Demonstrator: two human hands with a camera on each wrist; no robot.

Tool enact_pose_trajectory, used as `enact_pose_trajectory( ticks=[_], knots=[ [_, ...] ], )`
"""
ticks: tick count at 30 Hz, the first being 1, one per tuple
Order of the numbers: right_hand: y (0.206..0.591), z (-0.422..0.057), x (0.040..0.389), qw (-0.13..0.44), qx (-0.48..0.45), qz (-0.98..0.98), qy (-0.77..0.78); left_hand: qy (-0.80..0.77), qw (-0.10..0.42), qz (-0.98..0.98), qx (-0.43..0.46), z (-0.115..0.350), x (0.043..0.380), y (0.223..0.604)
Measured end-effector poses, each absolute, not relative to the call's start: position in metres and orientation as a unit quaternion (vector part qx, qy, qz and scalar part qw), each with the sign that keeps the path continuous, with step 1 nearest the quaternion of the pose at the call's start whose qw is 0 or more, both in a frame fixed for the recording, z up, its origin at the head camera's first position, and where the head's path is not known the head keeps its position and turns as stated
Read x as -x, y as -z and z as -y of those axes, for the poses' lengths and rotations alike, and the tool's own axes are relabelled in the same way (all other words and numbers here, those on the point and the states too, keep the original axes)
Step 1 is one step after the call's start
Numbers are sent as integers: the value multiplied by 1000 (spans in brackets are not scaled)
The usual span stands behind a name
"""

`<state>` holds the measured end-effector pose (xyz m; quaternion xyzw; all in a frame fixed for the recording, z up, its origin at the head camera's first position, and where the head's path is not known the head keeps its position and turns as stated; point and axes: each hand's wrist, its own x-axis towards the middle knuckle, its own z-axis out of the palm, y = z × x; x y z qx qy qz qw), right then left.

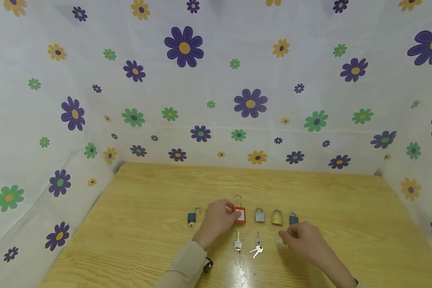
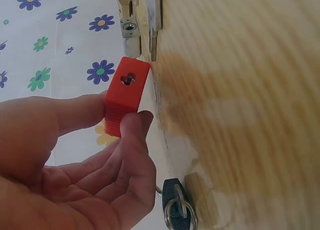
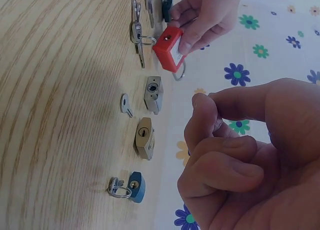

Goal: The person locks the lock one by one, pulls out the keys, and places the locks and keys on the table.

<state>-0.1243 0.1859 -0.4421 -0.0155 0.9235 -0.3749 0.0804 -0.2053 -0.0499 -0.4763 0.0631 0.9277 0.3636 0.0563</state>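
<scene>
My left hand (image 1: 216, 219) grips a red padlock (image 1: 242, 216) with a white label between thumb and fingers, its shackle upward. The padlock's underside shows an unfilled keyhole in the left wrist view. My right hand (image 1: 304, 239) has thumb and index fingertips together and the other fingers curled; nothing shows between them. Near its fingertips lies a small key (image 3: 125, 105). Beyond it stand a silver padlock (image 1: 260, 217), a brass padlock (image 1: 277, 219) and a small blue padlock (image 1: 293, 218), partly behind the hand. A ring with keys (image 3: 118, 188) lies beside the blue one.
Left of the red padlock is a dark blue padlock (image 1: 191, 217), shackle swung open and a key in it. More keys (image 1: 238, 243) and a key pair (image 1: 257, 251) lie nearer the front. A flowered cloth (image 1: 201, 88) rises behind the wooden table (image 1: 147, 192).
</scene>
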Motion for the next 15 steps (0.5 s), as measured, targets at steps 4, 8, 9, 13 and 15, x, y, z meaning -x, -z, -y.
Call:
enact_pose_trajectory(
  ticks=[4, 8, 9, 13, 15],
  knots=[
    [444, -187, 124, 77, 20, -923, 376, -357, 62, -930, -68, 49, 206, 475],
    [445, -188, 123, 76, 28, -922, 377, -348, 56, -932, -80, 49, 208, 475],
    [446, -189, 123, 75, 32, -923, 377, -349, 55, -932, -82, 48, 208, 475],
    [445, -189, 124, 75, 45, -922, 378, -357, 48, -929, -89, 48, 209, 475],
    [445, -189, 124, 74, 49, -921, 380, -362, 45, -927, -90, 48, 209, 475]
  ],
)
